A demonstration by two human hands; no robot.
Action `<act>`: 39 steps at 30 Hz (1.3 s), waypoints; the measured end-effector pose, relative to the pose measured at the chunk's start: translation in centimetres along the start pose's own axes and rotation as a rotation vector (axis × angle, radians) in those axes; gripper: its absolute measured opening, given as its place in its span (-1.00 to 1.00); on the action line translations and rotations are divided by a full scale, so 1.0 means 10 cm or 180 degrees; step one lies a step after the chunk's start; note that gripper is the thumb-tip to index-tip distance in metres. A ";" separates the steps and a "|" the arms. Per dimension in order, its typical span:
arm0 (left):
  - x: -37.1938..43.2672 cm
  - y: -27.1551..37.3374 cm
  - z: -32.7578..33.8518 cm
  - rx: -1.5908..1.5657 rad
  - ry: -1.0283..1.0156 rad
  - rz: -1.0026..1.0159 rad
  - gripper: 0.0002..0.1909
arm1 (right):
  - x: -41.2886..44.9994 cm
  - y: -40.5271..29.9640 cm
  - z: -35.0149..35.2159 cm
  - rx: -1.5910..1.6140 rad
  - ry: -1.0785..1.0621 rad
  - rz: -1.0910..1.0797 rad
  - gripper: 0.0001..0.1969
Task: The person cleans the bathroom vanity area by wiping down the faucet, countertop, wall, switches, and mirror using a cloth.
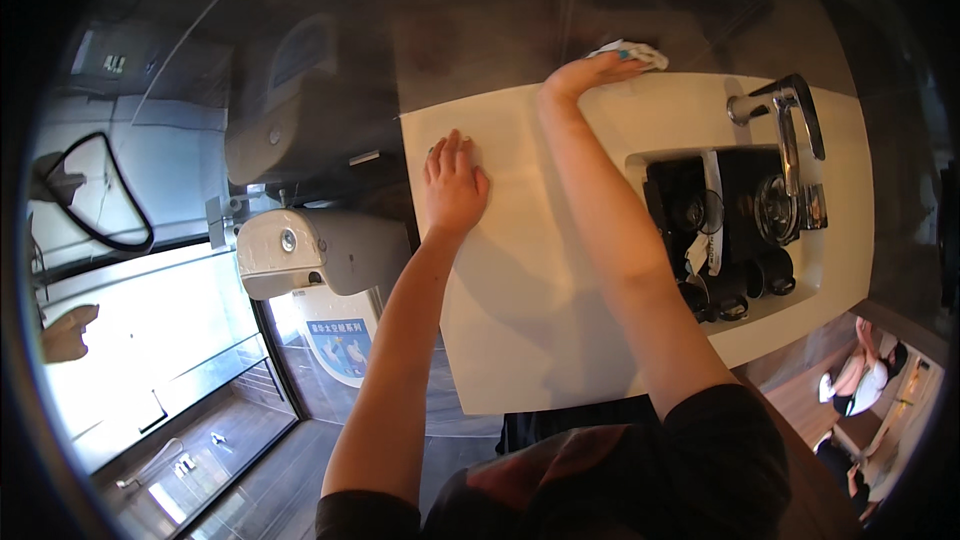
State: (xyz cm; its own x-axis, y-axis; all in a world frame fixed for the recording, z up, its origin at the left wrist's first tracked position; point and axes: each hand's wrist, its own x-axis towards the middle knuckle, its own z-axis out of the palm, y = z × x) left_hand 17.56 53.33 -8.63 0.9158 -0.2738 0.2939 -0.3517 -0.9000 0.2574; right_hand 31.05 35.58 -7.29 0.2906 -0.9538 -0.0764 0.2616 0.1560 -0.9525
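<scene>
My left hand (455,187) rests palm down on the pale countertop (510,315), near its left edge, and holds nothing. At the counter's back edge my right hand (585,77) holds a crumpled white cloth (641,54) against the foot of the dark glossy wall panel (480,30). Part of the cloth is hidden by the fingers. To the right of my right forearm is the sink basin (806,285). Inside it are black mugs (770,271), a round clear glass item (776,210) and black trays or boxes (739,172).
A chrome faucet (787,135) stands over the basin. Left of the counter is a toilet (330,247), its raised lid bearing a printed sticker (341,349). A glass shower enclosure (187,427) lies at lower left. Two people, one a seated person (862,382), are at lower right.
</scene>
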 end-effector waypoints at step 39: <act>-1.75 2.38 -1.02 -0.6918 -0.1585 -0.2037 -0.62 | -0.66 -2.22 -3.80 -0.1250 -0.3466 0.0116 -0.66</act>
State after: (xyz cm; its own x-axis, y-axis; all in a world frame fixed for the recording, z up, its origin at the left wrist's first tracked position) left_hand -8.79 40.19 1.74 0.7946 -0.5407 -0.2761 0.5931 0.5940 0.5435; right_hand -11.64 28.67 3.16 0.9809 -0.1944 0.0068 -0.0117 -0.0939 -0.9955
